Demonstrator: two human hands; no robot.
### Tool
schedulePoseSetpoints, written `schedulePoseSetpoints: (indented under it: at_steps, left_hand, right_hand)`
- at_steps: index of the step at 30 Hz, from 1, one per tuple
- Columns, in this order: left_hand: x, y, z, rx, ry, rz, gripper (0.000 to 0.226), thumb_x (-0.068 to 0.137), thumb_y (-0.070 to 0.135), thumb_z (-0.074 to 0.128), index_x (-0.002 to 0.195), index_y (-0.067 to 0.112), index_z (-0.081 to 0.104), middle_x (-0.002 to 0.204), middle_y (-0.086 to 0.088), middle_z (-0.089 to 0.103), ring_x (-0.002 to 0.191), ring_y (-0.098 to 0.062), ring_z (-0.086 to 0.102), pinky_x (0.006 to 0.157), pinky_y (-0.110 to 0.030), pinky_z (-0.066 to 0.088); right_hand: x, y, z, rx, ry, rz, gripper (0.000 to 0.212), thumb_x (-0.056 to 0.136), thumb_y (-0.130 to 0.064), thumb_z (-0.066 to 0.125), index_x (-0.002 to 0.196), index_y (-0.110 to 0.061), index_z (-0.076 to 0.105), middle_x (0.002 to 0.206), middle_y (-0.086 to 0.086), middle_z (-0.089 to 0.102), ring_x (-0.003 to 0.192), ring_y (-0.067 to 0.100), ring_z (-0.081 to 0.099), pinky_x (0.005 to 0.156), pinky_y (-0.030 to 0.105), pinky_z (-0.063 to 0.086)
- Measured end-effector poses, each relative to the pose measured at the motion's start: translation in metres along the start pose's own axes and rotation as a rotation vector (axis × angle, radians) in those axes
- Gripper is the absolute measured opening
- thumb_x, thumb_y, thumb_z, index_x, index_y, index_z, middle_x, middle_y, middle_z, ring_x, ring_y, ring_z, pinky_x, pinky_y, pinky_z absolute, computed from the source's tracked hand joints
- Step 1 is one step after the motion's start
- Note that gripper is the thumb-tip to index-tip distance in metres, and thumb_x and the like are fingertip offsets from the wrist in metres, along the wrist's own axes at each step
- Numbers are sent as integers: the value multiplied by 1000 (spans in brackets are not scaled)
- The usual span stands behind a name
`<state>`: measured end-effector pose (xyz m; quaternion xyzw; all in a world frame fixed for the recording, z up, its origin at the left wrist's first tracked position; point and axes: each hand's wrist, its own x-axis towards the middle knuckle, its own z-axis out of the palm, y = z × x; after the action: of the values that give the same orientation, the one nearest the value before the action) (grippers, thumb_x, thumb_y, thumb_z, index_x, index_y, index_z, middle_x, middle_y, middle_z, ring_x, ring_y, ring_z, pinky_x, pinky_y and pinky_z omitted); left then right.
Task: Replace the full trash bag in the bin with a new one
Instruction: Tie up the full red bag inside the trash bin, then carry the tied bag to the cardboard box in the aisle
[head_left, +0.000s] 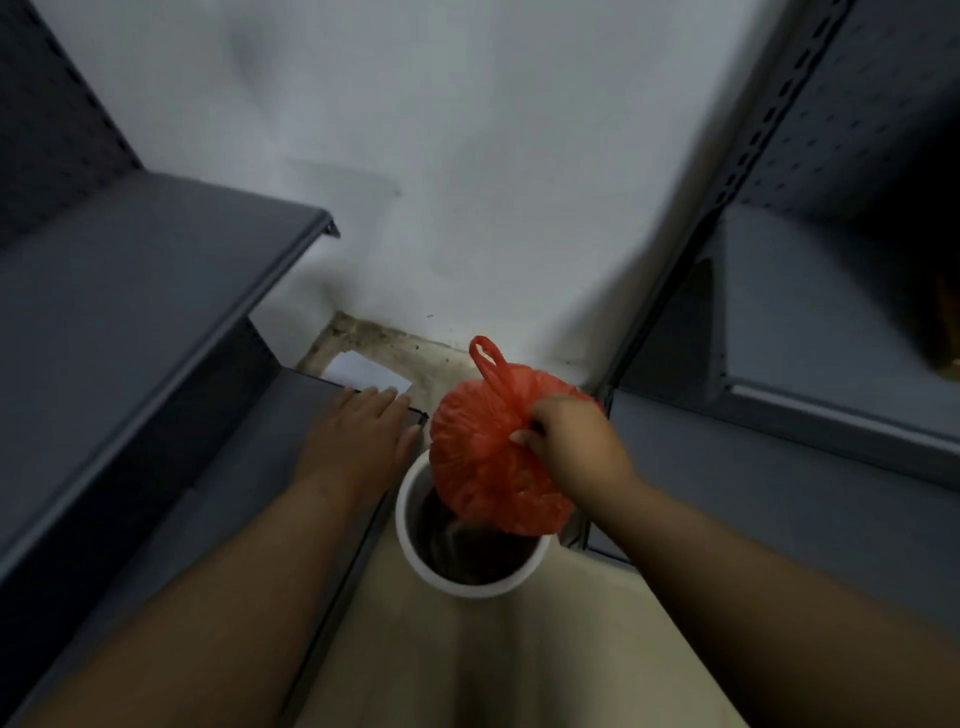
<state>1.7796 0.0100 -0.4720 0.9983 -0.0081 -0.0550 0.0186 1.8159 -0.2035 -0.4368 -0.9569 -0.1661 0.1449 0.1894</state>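
Observation:
A full red plastic trash bag (483, 467) hangs above the far rim of a round white bin (415, 540) on the floor. My right hand (571, 441) grips the bag by its gathered top, and one looped handle sticks up behind the fist. The bin's dark inside shows below the bag. My left hand (358, 436) lies flat, fingers spread, on the corner of the low grey shelf (249, 467) just left of the bin, holding nothing.
Grey metal shelving stands on both sides: stepped shelves (156, 291) at left, a perforated rack (810, 364) at right. A white wall (467, 156) closes the gap behind the bin. A white sheet (363, 371) lies on the dirty floor near the wall.

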Motion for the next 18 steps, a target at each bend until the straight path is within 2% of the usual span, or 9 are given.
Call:
schedulePoseSetpoints:
  at_steps: [3, 5, 7, 9, 10, 13, 18]
  left_hand:
    - [-11, 11, -66, 38, 38, 54, 49, 97, 38, 33, 140, 14, 39, 147, -5, 42, 136, -20, 35, 117, -39, 14]
    - [-17, 22, -110, 13, 86, 77, 47, 95, 38, 36, 131, 12, 50, 136, -8, 54, 127, -24, 47, 113, -41, 24]
    - [-22, 36, -155, -22, 132, 112, 51, 88, 40, 34, 110, 8, 66, 111, -13, 69, 103, -30, 64, 97, -42, 44]
    - [-27, 52, -195, -38, 179, 174, 53, 84, 41, 32, 95, 7, 71, 92, -13, 73, 82, -31, 69, 79, -41, 54]
    - [-30, 62, -215, -53, 182, 188, 52, 85, 41, 33, 96, 7, 71, 93, -13, 73, 82, -31, 69, 77, -40, 54]
    - [-38, 89, -266, -147, 217, 241, 46, 89, 38, 41, 113, 7, 65, 110, -14, 69, 99, -33, 64, 87, -41, 50]
    - [-51, 132, -318, -51, 230, 465, 56, 86, 44, 31, 96, 6, 70, 89, -13, 72, 78, -33, 67, 66, -41, 57]
  right_hand:
    - [-27, -20, -59, 24, 68, 48, 25, 94, -27, 55, 74, -12, 51, 86, 7, 54, 77, 20, 46, 68, 29, 32]
    - [-47, -32, -99, 36, 106, 85, 23, 94, -26, 54, 76, -12, 53, 88, 8, 54, 82, 24, 50, 70, 30, 33]
    - [-69, -41, -137, 41, 147, 128, 21, 94, -25, 55, 83, -8, 62, 95, 12, 59, 89, 28, 57, 75, 32, 40]
    - [-91, -48, -170, 16, 197, 170, 23, 93, -26, 56, 91, -6, 66, 103, 14, 62, 96, 31, 60, 81, 35, 45]
    - [-103, -50, -184, 2, 218, 190, 23, 92, -27, 57, 93, -6, 66, 105, 15, 63, 97, 32, 60, 82, 36, 47]
    - [-140, -54, -218, -24, 273, 280, 25, 91, -30, 57, 96, -7, 67, 106, 15, 64, 98, 33, 61, 83, 37, 47]
    - [-218, -50, -260, -26, 365, 488, 29, 92, -30, 57, 103, -5, 66, 110, 17, 62, 101, 34, 60, 82, 38, 46]
